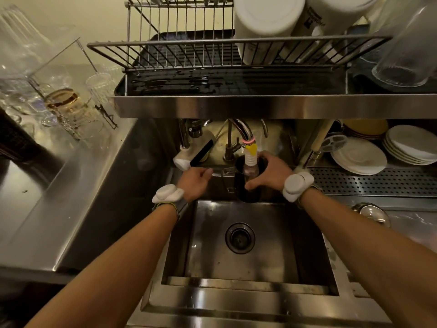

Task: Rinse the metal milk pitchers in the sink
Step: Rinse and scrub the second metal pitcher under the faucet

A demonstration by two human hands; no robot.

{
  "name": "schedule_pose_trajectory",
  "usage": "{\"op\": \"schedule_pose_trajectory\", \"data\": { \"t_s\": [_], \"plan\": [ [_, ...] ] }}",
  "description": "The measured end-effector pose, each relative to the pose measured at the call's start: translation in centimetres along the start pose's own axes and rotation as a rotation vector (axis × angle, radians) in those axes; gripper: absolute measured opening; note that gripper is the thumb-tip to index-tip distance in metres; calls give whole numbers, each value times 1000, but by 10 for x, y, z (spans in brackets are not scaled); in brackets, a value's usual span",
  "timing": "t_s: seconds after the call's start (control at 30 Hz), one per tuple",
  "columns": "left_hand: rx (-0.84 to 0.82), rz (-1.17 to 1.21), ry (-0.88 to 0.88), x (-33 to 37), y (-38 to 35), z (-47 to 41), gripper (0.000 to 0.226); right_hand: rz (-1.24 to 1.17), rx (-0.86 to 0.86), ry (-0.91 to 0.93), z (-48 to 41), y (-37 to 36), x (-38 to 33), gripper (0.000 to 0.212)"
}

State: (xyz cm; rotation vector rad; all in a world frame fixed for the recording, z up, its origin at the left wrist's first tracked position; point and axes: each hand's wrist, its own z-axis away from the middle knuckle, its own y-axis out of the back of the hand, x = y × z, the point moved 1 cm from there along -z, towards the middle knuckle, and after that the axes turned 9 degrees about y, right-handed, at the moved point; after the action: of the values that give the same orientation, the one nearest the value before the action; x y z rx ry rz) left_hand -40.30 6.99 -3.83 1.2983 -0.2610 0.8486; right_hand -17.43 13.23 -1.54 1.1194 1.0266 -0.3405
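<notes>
A dark metal milk pitcher (pixel 246 190) is held upright at the back of the steel sink (pixel 307 245), directly under the faucet nozzle (pixel 250 159), whose white ribbed tip reaches into its mouth. My right hand (pixel 269 171) wraps the pitcher's right side from behind. My left hand (pixel 195 183) rests on the tap lever (pixel 218 171) at the sink's back left, fingers closed over it. Each wrist wears a white device on a strap. I cannot tell whether water is running.
A steel shelf (pixel 260 105) with a wire dish rack (pixel 212 53) and white containers overhangs the tap. Glasses (pixel 71 107) stand on the left counter. Stacked white plates (pixel 359 155) sit right, above a perforated drain board (pixel 378 181). The drain (pixel 240 237) lies mid-sink.
</notes>
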Motion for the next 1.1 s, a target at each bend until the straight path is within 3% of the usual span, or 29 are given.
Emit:
{"op": "schedule_pose_trajectory", "data": {
  "t_s": [0.13,0.27,0.43,0.57,0.73,0.87,0.97,1.1],
  "plan": [
    [-18,-29,33,-1,1,-3,35,-15,-60,22,0,-1,-2,81],
    [-10,-25,12,0,-2,-5,37,38,45,-15,1,9,0,92],
    [-3,-14,3,5,-1,-7,37,43,-64,24,-1,7,-4,91],
    [26,14,-23,8,-1,-6,38,89,-10,-1,-3,12,-5,96],
    [16,17,-18,12,2,-10,46,46,-67,-3,-1,10,-4,97],
    [23,39,-40,15,2,-10,48,60,20,-24,1,10,-4,96],
    [22,54,-18,16,3,-10,47,33,-53,10,0,3,-4,94],
    [-87,202,-8,21,1,-5,46,66,12,-21,4,7,0,96]
  ]
}}
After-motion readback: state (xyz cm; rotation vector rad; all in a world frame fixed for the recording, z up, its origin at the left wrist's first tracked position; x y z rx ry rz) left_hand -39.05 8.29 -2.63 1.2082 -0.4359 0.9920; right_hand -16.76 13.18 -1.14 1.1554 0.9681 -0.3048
